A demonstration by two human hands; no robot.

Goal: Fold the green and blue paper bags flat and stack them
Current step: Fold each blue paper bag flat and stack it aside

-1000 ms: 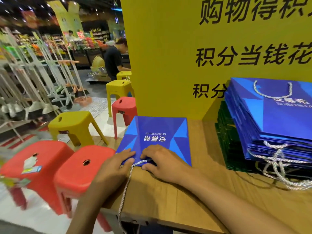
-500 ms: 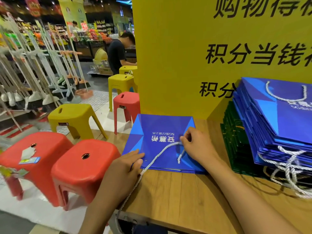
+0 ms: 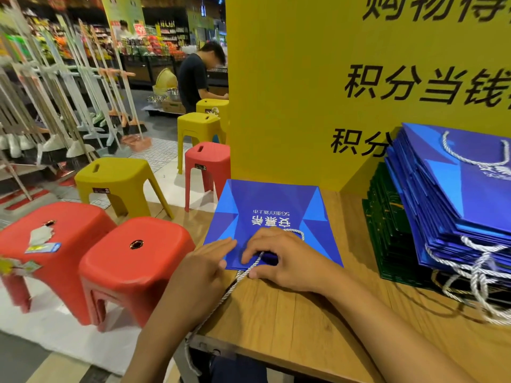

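At tabletop's (image 3: 304,327) left edge: blue bag (image 3: 265,214) flat; left hand (image 3: 203,272) presses it, fingers straight; right hand (image 3: 287,258) pinches rope handle (image 3: 235,283) (bag stack (image 3: 456,205) right).

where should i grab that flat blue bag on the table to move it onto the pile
Pinch the blue paper bag along its near edge, coming from the person's side, beside the white cord handle. It lies flat on the wooden table, so only an edge gives a pinch, and the far edge sits close to the yellow board.
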